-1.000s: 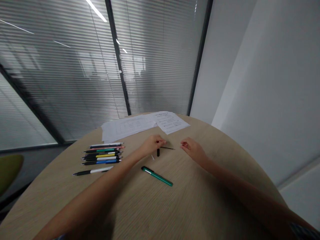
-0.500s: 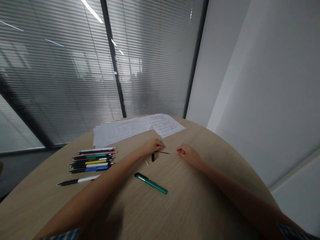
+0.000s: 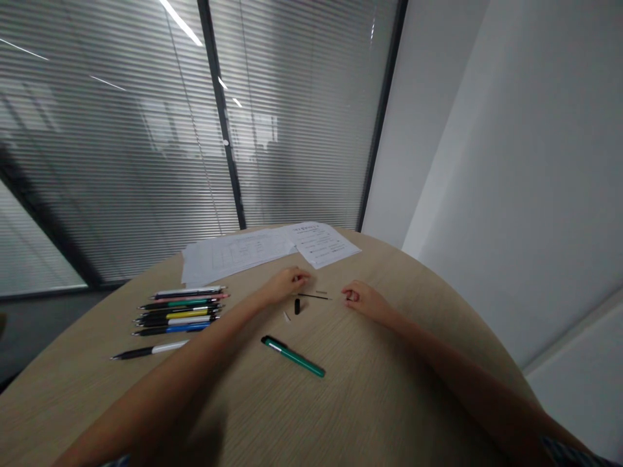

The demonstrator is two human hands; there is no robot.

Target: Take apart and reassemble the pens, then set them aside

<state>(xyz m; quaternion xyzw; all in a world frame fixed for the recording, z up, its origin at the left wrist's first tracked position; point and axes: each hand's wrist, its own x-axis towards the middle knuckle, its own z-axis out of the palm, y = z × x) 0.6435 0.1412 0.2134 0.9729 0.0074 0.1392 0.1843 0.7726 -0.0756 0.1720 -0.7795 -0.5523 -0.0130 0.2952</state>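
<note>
My left hand (image 3: 291,281) is just left of a small thin spring-like piece (image 3: 321,292), its fingers loosely bent and no object visible between them. Below that piece lies a thin dark pen refill (image 3: 314,296), its left end close to the left fingers. A short black cylinder (image 3: 297,307) and a small white cone-shaped tip (image 3: 287,316) are nearer to me. Right of the refill, my right hand (image 3: 365,299) rests on the table with curled fingers; whatever they may hold is hidden. A green pen barrel with a black clip (image 3: 293,356) lies in front, untouched.
Several pens (image 3: 178,311) lie in a row at the left, with a black-and-white pen (image 3: 148,350) below them, partly behind my left forearm. Printed sheets (image 3: 238,253) cover the far edge of the round wooden table (image 3: 370,415). Blinds and a wall stand beyond.
My left hand has let go of the small spring-like piece and moved a little left, leaving it on the table above the refill. My right hand has hardly moved.
</note>
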